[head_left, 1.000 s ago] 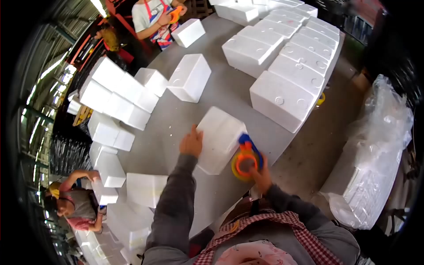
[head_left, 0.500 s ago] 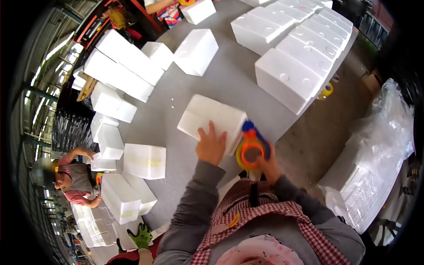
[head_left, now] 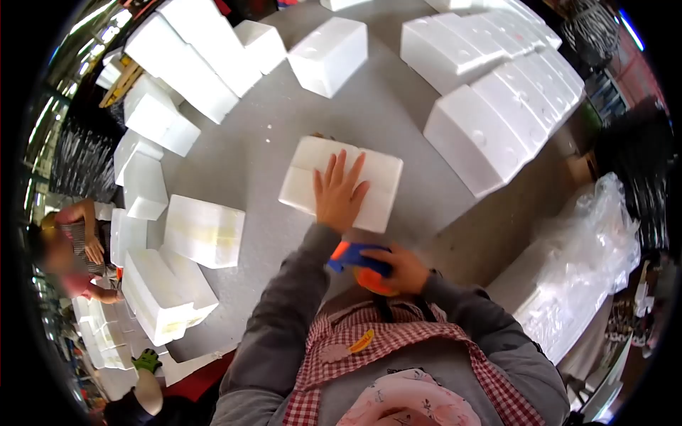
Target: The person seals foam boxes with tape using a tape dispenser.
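Observation:
My left hand lies flat on top of a white foam box, fingers stretched out and slightly apart. A seam runs across the box's upper face. My right hand is closed around a tape dispenser with blue and orange parts, held just in front of my apron. The dispenser is apart from the box, below its near edge. Its tape roll is partly hidden behind the blue frame and my fingers.
White foam boxes stand in a row at the right and in stacks at the left of the grey table. Plastic-wrapped goods stand at right. A co-worker and a green-gloved hand are at left.
The tape dispenser has moved from the box's right end to its near side, towards my body. My left hand lies further across the box top, and the box is slightly turned.

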A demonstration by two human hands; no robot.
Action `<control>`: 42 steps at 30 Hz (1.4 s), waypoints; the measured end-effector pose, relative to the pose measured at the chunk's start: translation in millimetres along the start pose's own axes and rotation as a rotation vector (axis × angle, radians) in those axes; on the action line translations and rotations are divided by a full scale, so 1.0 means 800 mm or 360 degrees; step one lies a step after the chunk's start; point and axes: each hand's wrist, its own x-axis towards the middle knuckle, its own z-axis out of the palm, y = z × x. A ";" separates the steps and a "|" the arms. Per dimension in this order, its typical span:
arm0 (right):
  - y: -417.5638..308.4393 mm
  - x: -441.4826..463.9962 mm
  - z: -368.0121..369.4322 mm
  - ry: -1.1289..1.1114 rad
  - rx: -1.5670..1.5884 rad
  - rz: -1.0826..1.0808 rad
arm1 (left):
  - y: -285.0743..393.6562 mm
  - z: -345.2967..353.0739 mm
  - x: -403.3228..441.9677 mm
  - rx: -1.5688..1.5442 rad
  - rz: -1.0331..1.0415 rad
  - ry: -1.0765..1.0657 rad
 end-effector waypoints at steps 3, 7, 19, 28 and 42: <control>-0.057 0.011 -0.043 -0.0064 -0.0180 -0.0162 | -0.017 -0.071 -0.023 -0.1246 -0.0858 0.0081; -0.083 0.036 -0.064 0.0439 -0.0632 -0.0364 | 0.012 -0.115 -0.015 -0.2484 -0.1854 -0.0580; -0.152 0.174 -0.074 0.0045 -0.1164 -0.0250 | -0.253 0.002 0.001 -0.1200 -0.0968 -0.0221; -0.120 0.147 -0.105 -0.0023 -0.1038 -0.0326 | -0.117 -0.066 0.007 0.0030 0.0098 -0.0489; 0.087 0.095 -0.103 0.0631 0.0670 -0.0043 | -0.085 -0.064 0.018 0.0198 -0.0260 0.0257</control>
